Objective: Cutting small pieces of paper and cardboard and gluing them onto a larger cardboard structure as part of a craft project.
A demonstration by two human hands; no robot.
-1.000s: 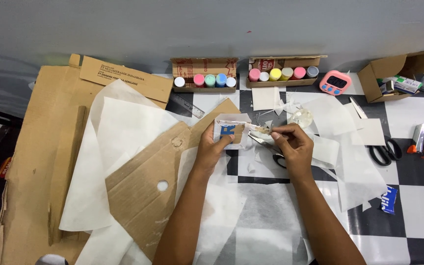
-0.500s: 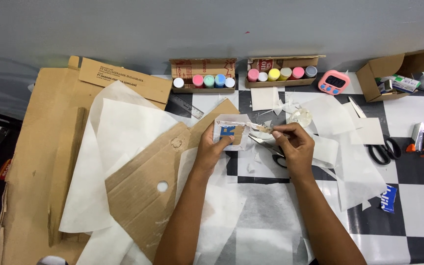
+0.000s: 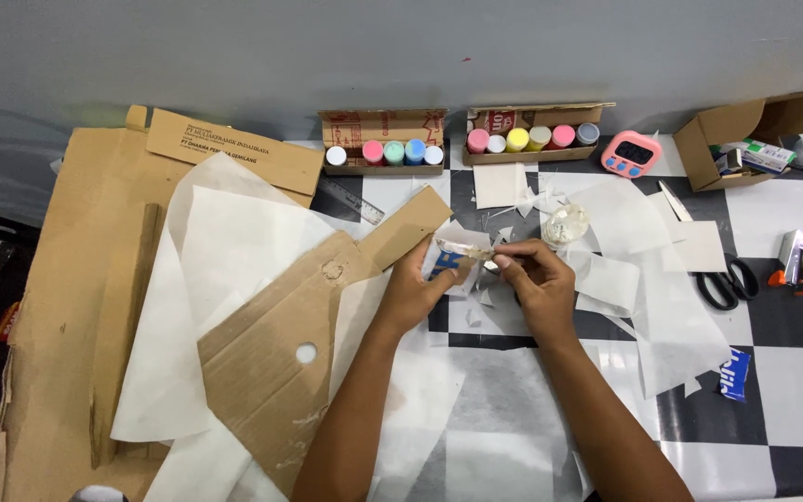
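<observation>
Packet (image 3: 448,257), small and white with a bit of blue, sits near the middle of the desk (image 3: 792,390), pinched by the left hand (image 3: 415,293) and the right hand (image 3: 536,284), with scissors (image 3: 725,279) off to the right.

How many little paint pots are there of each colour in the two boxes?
White pots: 3
Pink pots: 3
Green pot: 1
Blue pot: 1
Yellow pots: 2
Grey pot: 1
Total: 11
</observation>
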